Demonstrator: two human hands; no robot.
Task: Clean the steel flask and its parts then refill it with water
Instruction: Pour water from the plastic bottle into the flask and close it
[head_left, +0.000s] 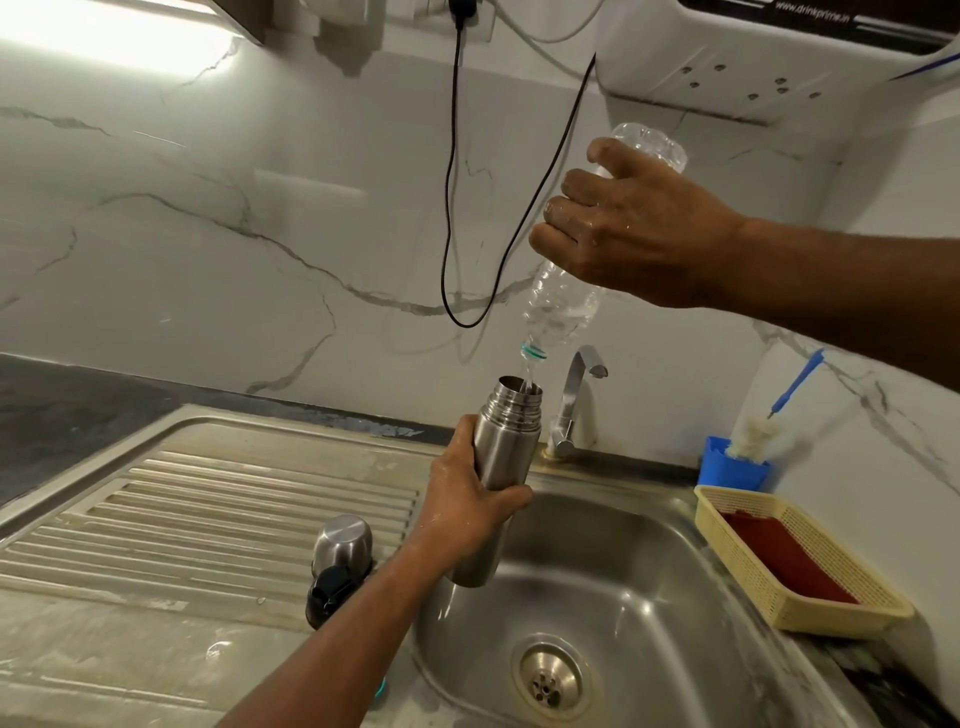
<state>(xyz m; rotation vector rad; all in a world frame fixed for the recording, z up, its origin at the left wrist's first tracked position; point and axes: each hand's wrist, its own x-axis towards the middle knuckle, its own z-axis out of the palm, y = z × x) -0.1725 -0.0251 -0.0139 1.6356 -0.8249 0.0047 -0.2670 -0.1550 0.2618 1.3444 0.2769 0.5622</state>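
At the centre of the frame the left hand holds the steel flask upright over the sink, most likely so that any spill runs into the basin rather than onto the surface. Its fingers are curled round the flask's lower body in a firm grip, the threaded mouth left bare. In the upper right the right hand tips a clear plastic bottle neck-down just above that mouth, and a thin stream of water falls into the flask (the refill seems under way). The right fingers wrap round the bottle's middle, gripping it closed. At lower centre, on the draining board, the steel cup lid stands inverted with the black stopper touching it, set aside within reach for closing the flask afterwards
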